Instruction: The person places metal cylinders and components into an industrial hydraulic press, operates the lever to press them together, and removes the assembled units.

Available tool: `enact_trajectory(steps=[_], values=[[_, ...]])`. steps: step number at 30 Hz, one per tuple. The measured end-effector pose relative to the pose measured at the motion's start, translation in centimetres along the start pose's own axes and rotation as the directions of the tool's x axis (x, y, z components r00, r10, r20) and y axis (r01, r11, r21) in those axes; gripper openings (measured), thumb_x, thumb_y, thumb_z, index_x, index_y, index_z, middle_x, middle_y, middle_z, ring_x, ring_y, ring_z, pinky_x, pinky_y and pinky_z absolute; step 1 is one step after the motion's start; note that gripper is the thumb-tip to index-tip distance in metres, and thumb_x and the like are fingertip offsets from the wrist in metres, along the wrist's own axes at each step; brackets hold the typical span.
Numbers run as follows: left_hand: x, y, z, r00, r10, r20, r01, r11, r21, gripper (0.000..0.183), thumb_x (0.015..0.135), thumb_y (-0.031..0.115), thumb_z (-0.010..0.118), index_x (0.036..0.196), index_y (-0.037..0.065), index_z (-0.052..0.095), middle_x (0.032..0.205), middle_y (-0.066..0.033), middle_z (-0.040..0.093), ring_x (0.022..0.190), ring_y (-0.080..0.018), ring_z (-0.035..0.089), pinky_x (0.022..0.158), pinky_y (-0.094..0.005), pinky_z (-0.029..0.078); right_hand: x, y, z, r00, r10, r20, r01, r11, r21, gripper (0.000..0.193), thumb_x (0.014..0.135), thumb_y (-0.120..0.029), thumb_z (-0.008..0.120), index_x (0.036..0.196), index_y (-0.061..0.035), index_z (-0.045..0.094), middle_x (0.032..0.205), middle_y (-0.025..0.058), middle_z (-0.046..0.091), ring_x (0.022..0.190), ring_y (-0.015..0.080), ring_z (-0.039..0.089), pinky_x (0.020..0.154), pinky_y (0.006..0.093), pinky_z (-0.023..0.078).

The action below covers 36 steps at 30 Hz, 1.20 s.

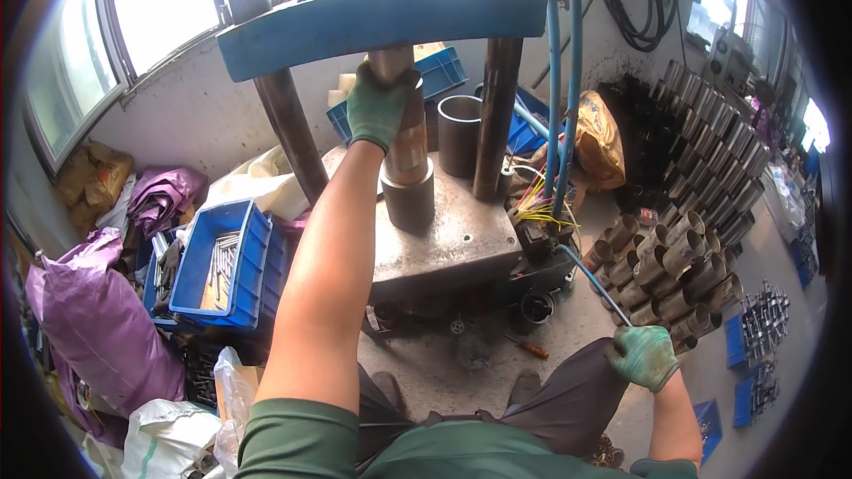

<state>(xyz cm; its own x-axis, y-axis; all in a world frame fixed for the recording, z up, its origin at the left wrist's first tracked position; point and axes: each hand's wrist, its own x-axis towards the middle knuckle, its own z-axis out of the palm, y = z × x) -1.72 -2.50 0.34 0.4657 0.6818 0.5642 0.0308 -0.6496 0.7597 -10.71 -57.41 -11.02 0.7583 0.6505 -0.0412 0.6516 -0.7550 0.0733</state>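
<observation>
My left hand, in a green work glove, is wrapped round the upper part of a shiny metal cylinder under a press. The cylinder stands upright in or on a short dark steel sleeve on the press bed. Right above it is the press ram, coming down through a blue crossbeam. Down at the right, my right hand, gloved as well, is closed on the end of a thin blue lever that runs up to a valve with coloured wires.
Behind the sleeve, a wide steel tube stands between the press columns. At left, a blue bin holds metal pins beside purple sacks. Stacked metal tubes fill the right side. Blue hoses hang by the right column.
</observation>
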Motion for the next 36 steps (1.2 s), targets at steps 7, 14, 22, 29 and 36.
enact_trajectory(steps=[7,14,22,29,36], values=[[-0.4,-0.5,0.2,1.000,-0.012,0.001,0.012,1.000,-0.020,0.080,0.078,0.055,0.084,0.132,0.002,0.061,0.119,-0.0283,0.075,0.112,-0.0451,0.073,0.098,-0.0491,0.058,-0.1,-0.9,0.0,0.991,0.082,-0.107,-0.071,0.992,0.101,0.037,0.086,-0.038,0.074,0.072,-0.0037,0.074,0.074,0.0194,0.071,0.071,0.0394,0.071,0.068,0.0490,0.057],[-0.6,-1.3,0.5,1.000,0.001,-0.012,-0.002,0.999,-0.046,0.079,0.075,0.052,0.088,0.131,0.003,0.062,0.118,-0.0263,0.076,0.111,-0.0441,0.073,0.098,-0.0489,0.058,-0.1,-1.2,0.2,0.976,0.127,-0.174,-0.098,0.981,0.170,0.032,0.083,-0.033,0.079,0.072,-0.0035,0.073,0.076,0.0193,0.070,0.071,0.0402,0.070,0.068,0.0487,0.056],[-0.7,-2.6,1.3,0.999,0.033,-0.021,-0.034,0.998,-0.057,0.080,0.074,0.052,0.090,0.129,0.001,0.062,0.117,-0.0268,0.076,0.109,-0.0438,0.074,0.096,-0.0476,0.059,-0.4,-1.0,0.8,0.953,0.145,-0.268,-0.084,0.971,0.224,0.026,0.080,-0.027,0.082,0.073,-0.0038,0.073,0.076,0.0190,0.070,0.071,0.0407,0.070,0.067,0.0481,0.056],[-1.1,-2.4,1.1,0.999,0.023,0.025,-0.022,1.000,-0.019,0.079,0.074,0.053,0.090,0.124,-0.001,0.061,0.114,-0.0272,0.076,0.107,-0.0442,0.074,0.094,-0.0481,0.059,-0.3,-0.9,0.7,0.954,0.168,-0.250,-0.107,0.965,0.241,0.027,0.081,-0.029,0.082,0.076,-0.0034,0.075,0.078,0.0192,0.071,0.073,0.0405,0.071,0.069,0.0478,0.057],[-1.3,-3.1,1.3,0.998,0.012,0.059,-0.011,1.000,-0.019,0.077,0.073,0.051,0.090,0.121,-0.002,0.061,0.112,-0.0274,0.075,0.106,-0.0447,0.074,0.093,-0.0485,0.059,-0.3,-0.8,1.0,0.951,0.179,-0.253,-0.117,0.963,0.242,0.028,0.082,-0.030,0.081,0.076,-0.0036,0.074,0.078,0.0190,0.071,0.073,0.0404,0.071,0.069,0.0477,0.056]])
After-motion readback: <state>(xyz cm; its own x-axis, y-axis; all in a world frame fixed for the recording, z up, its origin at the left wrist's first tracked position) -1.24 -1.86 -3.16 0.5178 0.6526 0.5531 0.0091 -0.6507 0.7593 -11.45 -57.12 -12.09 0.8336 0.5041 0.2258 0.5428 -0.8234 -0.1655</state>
